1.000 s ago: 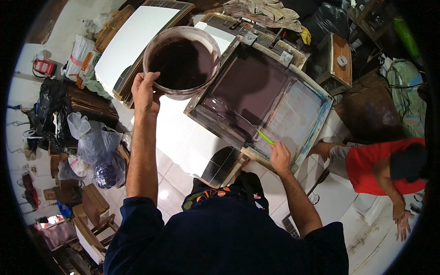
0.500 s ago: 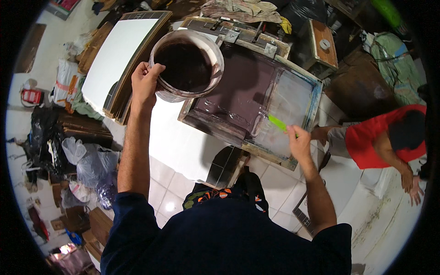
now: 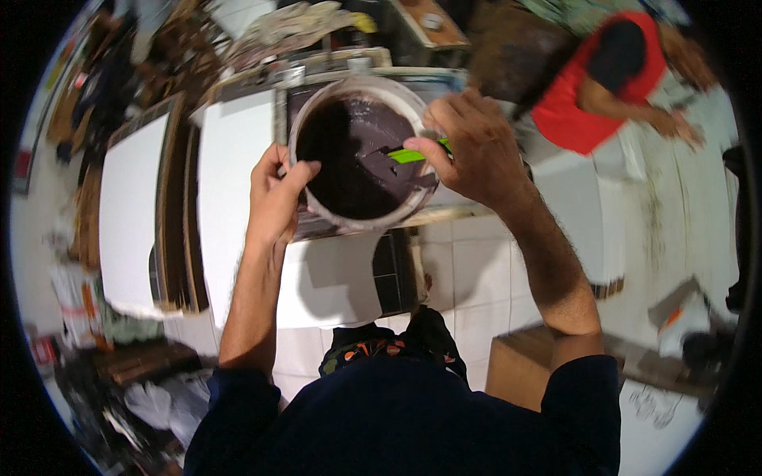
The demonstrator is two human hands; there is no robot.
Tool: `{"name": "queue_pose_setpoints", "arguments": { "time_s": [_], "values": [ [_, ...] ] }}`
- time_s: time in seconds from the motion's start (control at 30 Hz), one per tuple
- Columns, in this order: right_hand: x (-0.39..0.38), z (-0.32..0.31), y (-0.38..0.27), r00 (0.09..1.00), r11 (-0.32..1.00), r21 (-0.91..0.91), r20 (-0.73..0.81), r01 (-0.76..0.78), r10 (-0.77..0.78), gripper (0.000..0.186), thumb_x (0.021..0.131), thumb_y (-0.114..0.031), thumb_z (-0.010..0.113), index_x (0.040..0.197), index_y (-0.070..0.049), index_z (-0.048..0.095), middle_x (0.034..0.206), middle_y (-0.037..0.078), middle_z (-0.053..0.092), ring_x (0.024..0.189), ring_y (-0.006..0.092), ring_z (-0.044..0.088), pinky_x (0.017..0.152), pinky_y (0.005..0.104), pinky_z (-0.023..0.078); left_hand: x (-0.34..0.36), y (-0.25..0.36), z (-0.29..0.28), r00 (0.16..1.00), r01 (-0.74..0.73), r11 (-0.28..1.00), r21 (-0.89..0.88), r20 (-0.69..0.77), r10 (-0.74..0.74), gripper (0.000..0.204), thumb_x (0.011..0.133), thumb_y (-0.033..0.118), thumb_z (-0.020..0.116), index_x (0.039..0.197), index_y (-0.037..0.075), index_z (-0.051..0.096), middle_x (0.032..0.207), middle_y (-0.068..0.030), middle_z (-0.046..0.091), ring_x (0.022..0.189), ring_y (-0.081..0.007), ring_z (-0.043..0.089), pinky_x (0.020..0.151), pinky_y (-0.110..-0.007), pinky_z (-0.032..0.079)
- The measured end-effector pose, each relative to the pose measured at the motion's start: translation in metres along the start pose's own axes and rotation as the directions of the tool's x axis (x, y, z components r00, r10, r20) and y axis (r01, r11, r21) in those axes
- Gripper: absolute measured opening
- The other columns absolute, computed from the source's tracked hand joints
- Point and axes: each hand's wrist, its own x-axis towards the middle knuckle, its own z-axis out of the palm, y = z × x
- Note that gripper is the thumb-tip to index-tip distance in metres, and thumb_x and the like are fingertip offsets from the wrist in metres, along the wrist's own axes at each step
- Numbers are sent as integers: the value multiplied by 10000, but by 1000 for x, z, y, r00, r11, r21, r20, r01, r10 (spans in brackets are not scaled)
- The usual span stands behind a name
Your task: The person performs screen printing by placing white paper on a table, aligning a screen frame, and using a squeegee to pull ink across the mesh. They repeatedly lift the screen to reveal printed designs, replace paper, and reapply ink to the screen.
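My left hand (image 3: 278, 190) grips the left rim of a whitish plastic bucket (image 3: 420, 101), thumb over the edge. Dark purple-brown ink (image 3: 337, 170) lies inside, thick and wet. In my right hand (image 3: 476, 151) is a bright green spatula (image 3: 406, 154), held at the bucket's right side. Its blade end, smeared dark, reaches inside the rim. Beneath the bucket is a screen-printing frame (image 3: 444, 78), mostly hidden by the bucket and my right hand.
Stacks of white sheets on boards (image 3: 131, 214) stand to the left, and another white stack (image 3: 575, 214) to the right. A person in a red top (image 3: 567, 111) works at the far right. Crumpled cloths (image 3: 294, 28) lie behind the frame. A cardboard box (image 3: 516, 365) sits at lower right.
My right hand has lifted the green spatula off the screen and brought it left into the bucket. The bucket now hangs in front of the frame's middle. The view has turned rightward.
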Motion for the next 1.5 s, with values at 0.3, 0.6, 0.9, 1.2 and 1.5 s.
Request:
{"name": "queue_pose_setpoints", "arguments": {
  "time_s": [0.3,0.6,0.9,1.2,1.5],
  "values": [
    [-322,-134,7,443,-434,707,697,-559,564,732,1070,-620,422,1320,35,630,1178,152,699,1066,275,685,863,487,617,-111,-79,147,806,147,977,153,554,-208,214,841,-42,704,884,106,555,870,35,552,805,-76,503,744,-242,414],
    [-675,-145,-180,14,-499,686,595,-530,804,580,958,-402,767,1386,-46,603,955,113,709,830,162,698,703,336,617,-283,-288,272,127,268,729,630,727,-675,194,874,9,733,1008,56,601,964,-33,661,893,-129,624,825,-306,516],
    [-871,-45,-351,-288,-643,720,577,-261,764,559,949,-165,710,1413,-14,437,984,205,700,860,232,730,750,349,636,-404,-542,325,-392,67,494,867,479,-786,433,896,221,834,1233,74,606,1035,-58,639,1021,-148,610,858,-345,539],
    [-1018,182,-384,-796,-395,856,480,333,368,521,999,-112,656,1378,-54,303,963,217,672,740,303,738,710,447,675,-353,-667,215,101,-665,271,696,444,-890,304,863,269,863,963,0,763,958,-99,788,918,-208,723,850,-368,552],
    [-1158,336,-393,-889,57,923,348,380,297,491,1045,-229,649,1376,-145,296,1087,223,669,953,392,731,892,547,639,-335,-507,-110,404,-393,-193,899,-20,-914,429,884,445,824,1133,95,812,829,-127,780,744,-213,743,709,-379,574]
  ]
}}
